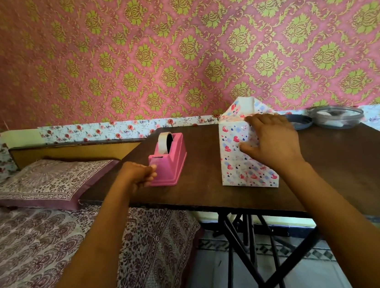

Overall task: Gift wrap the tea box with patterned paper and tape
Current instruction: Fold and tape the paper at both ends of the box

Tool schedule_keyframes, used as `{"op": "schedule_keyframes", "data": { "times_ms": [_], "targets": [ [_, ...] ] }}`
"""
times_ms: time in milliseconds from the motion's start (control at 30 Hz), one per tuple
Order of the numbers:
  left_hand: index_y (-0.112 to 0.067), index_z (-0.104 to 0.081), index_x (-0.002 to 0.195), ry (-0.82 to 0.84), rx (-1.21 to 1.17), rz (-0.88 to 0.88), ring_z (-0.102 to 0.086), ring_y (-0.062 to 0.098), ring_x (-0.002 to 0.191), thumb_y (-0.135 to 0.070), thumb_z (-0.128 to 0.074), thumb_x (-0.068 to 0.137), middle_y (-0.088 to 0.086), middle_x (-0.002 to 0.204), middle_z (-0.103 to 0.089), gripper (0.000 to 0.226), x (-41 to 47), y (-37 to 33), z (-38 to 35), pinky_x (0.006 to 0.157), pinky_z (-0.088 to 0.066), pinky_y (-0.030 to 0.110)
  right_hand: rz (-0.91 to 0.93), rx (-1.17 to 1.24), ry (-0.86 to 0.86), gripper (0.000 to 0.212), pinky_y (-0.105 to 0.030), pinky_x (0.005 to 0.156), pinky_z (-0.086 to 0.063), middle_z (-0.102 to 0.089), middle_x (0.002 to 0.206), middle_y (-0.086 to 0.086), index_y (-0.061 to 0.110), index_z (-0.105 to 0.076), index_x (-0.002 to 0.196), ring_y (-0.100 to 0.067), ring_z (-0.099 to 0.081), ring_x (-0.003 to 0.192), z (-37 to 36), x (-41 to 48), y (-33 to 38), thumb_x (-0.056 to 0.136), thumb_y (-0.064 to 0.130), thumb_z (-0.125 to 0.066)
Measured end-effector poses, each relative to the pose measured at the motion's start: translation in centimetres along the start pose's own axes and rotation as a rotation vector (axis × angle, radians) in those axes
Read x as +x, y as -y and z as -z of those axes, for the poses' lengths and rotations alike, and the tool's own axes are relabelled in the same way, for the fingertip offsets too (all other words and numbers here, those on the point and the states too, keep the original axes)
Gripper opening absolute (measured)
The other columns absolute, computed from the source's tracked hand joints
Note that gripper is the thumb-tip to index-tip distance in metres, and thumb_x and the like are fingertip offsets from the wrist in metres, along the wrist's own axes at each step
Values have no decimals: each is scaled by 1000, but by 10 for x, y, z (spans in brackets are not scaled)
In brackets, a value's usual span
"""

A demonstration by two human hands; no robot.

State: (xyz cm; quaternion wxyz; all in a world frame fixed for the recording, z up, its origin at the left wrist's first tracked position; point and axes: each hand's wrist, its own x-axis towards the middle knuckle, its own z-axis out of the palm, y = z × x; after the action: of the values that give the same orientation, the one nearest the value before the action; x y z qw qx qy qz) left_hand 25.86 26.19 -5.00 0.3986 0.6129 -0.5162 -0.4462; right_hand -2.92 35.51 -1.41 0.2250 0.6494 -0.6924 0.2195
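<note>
The tea box (240, 152), covered in heart-patterned paper, stands upright on the dark table (342, 163), its top flaps not closed. The right hand (272, 143) lies flat and spread against its side, gripping nothing. The left hand (140, 174) is curled at the front end of the pink tape dispenser (170, 158); if it pinches tape I cannot tell

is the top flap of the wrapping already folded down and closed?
No: the paper flap at the top of the wrapped box stands open above it, while the right hand presses the box's side.
</note>
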Motion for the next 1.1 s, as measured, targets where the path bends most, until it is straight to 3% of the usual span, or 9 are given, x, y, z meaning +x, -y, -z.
{"op": "schedule_keyframes", "data": {
  "times_ms": [333,500,700,833,933,1100],
  "targets": [
    [-3,-58,73,23,52,64,-49,11,54,-11,-61,88,5,62,-59,17,2,-5,4,35,-43,13,9,4,-3,68,-37,115,-16,-37,148,-5,18,-34,143,-25,-31,137,-2,1,-1,87,54,-50],
    [-5,-59,72,-16,298,11,-45,11,51,-14,-62,87,4,61,-55,18,0,-17,3,46,-37,20,9,21,-10,69,-37,115,-15,-38,148,-6,18,-35,142,-25,-31,137,-2,1,-1,86,54,-51],
    [-4,-60,74,-84,460,-66,-48,11,52,-13,-65,84,5,63,-57,15,1,-20,-4,48,-36,21,18,13,13,69,-36,116,-13,-34,150,-5,19,-31,144,-24,-28,139,1,0,-1,87,55,-48],
    [-6,-58,69,-26,489,46,-49,12,52,-13,-61,87,5,63,-57,20,-3,-5,-1,47,-39,21,32,25,9,69,-35,116,-11,-33,150,-5,18,-31,144,-23,-27,139,4,-3,-1,87,53,-49],
    [-6,-59,76,49,302,64,-51,13,57,-12,-60,87,6,69,-59,13,-10,17,8,53,-43,21,48,19,25,70,-35,116,-9,-32,151,-4,18,-30,145,-23,-27,139,5,-3,-1,87,53,-49],
    [-8,-63,85,95,78,-247,-55,14,63,-18,-55,91,1,66,-63,14,-21,-25,3,58,-45,21,59,35,54,71,-35,117,-9,-29,152,-4,19,-26,146,-23,-25,140,7,-3,-1,87,52,-48]
  ]
}}
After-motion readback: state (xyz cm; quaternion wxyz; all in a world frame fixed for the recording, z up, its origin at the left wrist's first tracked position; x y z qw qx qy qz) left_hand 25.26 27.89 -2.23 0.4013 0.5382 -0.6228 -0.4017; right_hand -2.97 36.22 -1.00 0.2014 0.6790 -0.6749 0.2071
